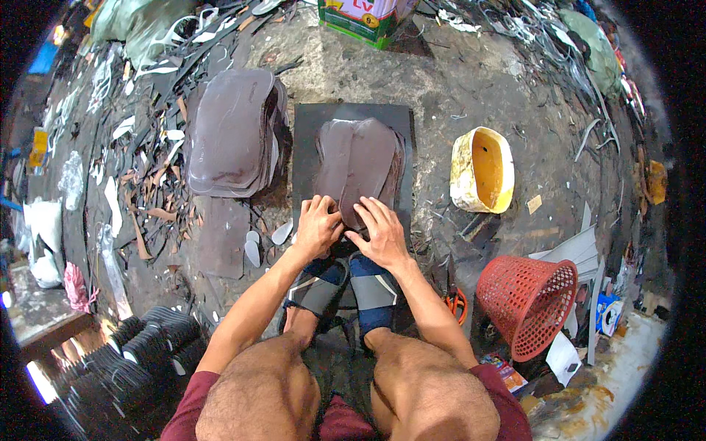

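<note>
I sit low with my knees apart, feet in blue and grey sandals. A dark square board (307,147) lies on the ground in front of me. On it rests a small stack of brown sole-shaped sheets (357,162). My left hand (318,226) grips the near edge of the stack, fingers curled on it. Beside it, my right hand (381,234) presses on the same near edge with its fingers spread and pinching the top sheet. The two hands almost touch each other.
A taller pile of brown sole-shaped sheets (234,132) sits left of the board. A yellow tub (482,170) and a tipped red basket (528,303) lie to the right. Black ridged soles (151,344) are stacked lower left. Scraps and strips litter the ground; a green-and-white box (364,16) stands at the back.
</note>
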The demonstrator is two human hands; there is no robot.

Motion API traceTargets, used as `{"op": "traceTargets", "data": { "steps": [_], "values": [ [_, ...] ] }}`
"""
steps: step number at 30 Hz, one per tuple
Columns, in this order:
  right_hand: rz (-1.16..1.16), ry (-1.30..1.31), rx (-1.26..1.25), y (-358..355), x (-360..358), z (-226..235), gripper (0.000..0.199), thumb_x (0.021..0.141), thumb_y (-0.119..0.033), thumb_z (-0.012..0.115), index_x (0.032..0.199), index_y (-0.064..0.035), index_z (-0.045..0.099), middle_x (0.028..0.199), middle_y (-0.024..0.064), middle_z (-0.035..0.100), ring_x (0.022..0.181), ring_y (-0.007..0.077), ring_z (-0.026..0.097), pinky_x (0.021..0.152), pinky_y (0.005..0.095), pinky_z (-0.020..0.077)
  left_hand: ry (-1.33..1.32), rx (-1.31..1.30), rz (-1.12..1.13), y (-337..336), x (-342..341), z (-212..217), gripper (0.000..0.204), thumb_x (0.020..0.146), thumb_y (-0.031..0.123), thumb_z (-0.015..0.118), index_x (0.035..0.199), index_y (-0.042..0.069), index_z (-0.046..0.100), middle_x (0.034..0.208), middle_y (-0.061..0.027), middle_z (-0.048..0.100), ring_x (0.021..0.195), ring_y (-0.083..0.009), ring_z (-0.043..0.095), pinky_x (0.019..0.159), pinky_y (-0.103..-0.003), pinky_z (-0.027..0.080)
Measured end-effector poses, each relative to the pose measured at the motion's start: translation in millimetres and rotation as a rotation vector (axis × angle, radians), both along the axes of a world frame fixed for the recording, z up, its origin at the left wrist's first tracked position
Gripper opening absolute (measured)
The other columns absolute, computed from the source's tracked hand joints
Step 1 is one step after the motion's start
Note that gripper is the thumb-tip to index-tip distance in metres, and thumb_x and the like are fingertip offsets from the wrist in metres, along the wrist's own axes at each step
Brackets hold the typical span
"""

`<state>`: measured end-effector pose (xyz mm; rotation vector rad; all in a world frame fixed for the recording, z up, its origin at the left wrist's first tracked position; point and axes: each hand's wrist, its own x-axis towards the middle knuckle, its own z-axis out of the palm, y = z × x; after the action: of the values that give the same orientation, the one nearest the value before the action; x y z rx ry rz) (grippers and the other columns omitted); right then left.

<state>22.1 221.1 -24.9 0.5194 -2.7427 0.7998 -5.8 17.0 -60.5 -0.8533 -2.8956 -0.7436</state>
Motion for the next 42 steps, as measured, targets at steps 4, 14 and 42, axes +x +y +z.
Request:
{"op": "traceTargets", "data": {
  "steps": [4,14,42],
  "values": [
    [-0.062,-0.200,-0.037,14.3,-14.2,-4.7,0.023,0.098,-0.024,0.066,0.112,-0.0062,0.072,0.106,0.0126,0.076,0.097,0.0335,0.073,0.086,0.0461,0.0562,-0.072,0.061,0.035,9.5,-3.3,6.5,0.027,0.089,0.029,0.074,0.113,0.016,0.078,0.097,-0.0066,0.058,0.097,-0.0274,0.053,0.087,-0.043,0.039],
    [0.026,-0.076,0.028,13.8,-12.1,0.4,0.020,0.099,-0.024,0.065,0.111,-0.0081,0.068,0.095,0.0100,0.070,0.088,0.0292,0.070,0.078,0.0416,0.0565,-0.036,-0.093,0.004,10.1,-6.4,5.1,0.025,0.087,0.034,0.074,0.108,0.022,0.079,0.100,-0.0072,0.057,0.100,-0.0273,0.051,0.085,-0.043,0.039],
    [0.032,-0.220,0.480,4.8,-19.3,-0.6,0.028,0.092,-0.032,0.070,0.112,-0.0128,0.075,0.105,0.0050,0.066,0.107,0.0240,0.062,0.089,0.0426,0.0485,-0.485,0.778,0.621,36.2,-10.0,28.1,0.049,0.079,0.015,0.079,0.125,0.003,0.071,0.098,-0.0107,0.074,0.085,-0.0274,0.071,0.081,-0.041,0.057]
  ]
}}
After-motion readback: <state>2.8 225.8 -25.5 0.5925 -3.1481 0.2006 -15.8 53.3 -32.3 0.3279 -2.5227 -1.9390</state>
